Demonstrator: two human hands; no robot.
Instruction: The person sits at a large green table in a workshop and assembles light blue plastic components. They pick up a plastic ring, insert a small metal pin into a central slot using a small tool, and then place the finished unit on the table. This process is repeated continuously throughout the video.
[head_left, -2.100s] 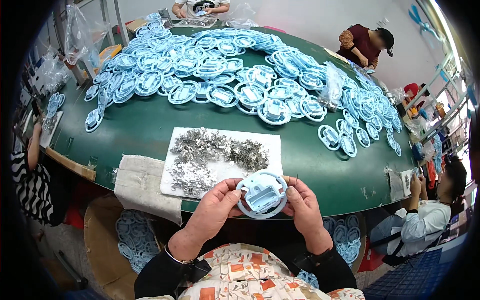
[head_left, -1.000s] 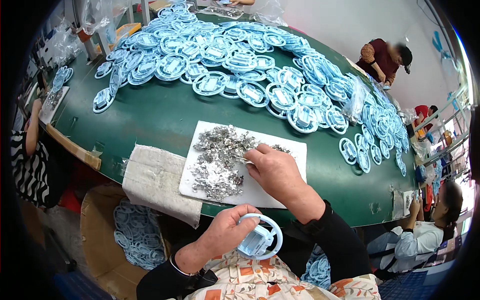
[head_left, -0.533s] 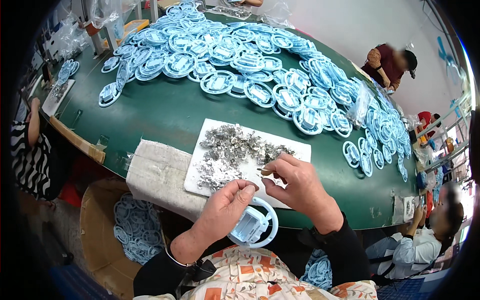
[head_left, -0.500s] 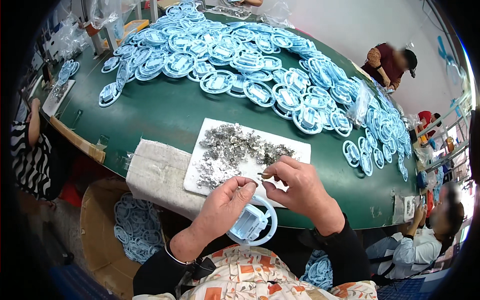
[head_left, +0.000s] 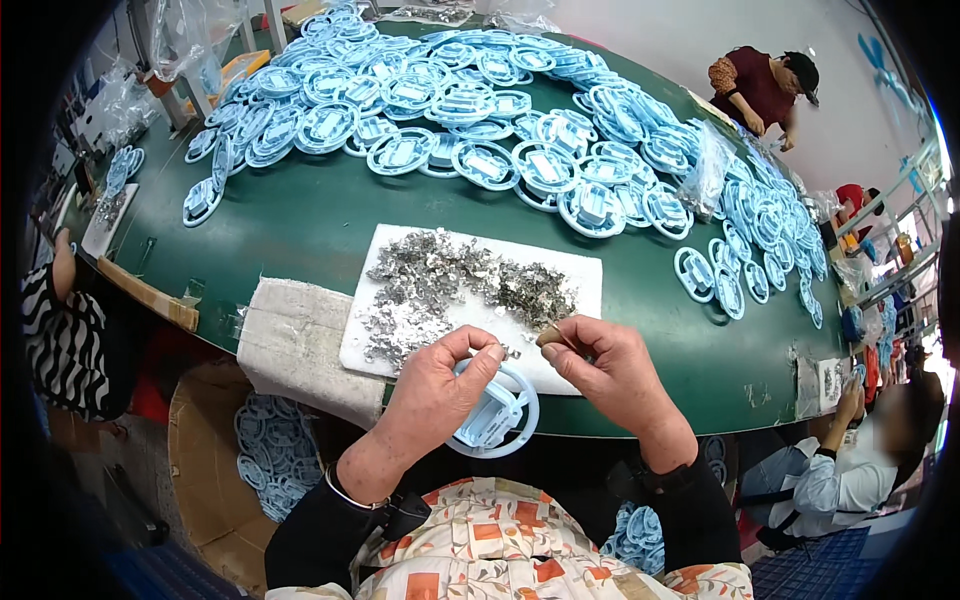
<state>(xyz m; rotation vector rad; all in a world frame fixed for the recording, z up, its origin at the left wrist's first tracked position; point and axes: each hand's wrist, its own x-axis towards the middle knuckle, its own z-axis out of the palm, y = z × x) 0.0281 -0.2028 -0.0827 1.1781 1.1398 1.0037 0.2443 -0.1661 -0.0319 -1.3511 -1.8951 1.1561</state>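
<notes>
My left hand (head_left: 432, 392) is closed, with a light-blue oval plastic part (head_left: 488, 425) hanging below its fingers; the part has a raised box in its middle. A tiny silvery metal piece (head_left: 511, 352) shows at the left fingertips. Just to the right, my right hand (head_left: 612, 372) pinches a small, thin dark metal piece between thumb and forefinger; its exact kind is too small to tell. Both hands are over the near edge of a white board (head_left: 585, 280). Small metal clips (head_left: 430, 280) lie heaped across that board.
A large pile of the same blue parts (head_left: 400, 150) covers the far side of the green table (head_left: 290, 215). Grey padded cloth (head_left: 300, 325) lies left of the board. Below left stands a cardboard box (head_left: 205, 470) holding more blue parts. Other people work around the table.
My right hand has turned, and its fingers have closed together from a wider pinch. The left hand still holds the blue part. The whole view has shifted slightly.
</notes>
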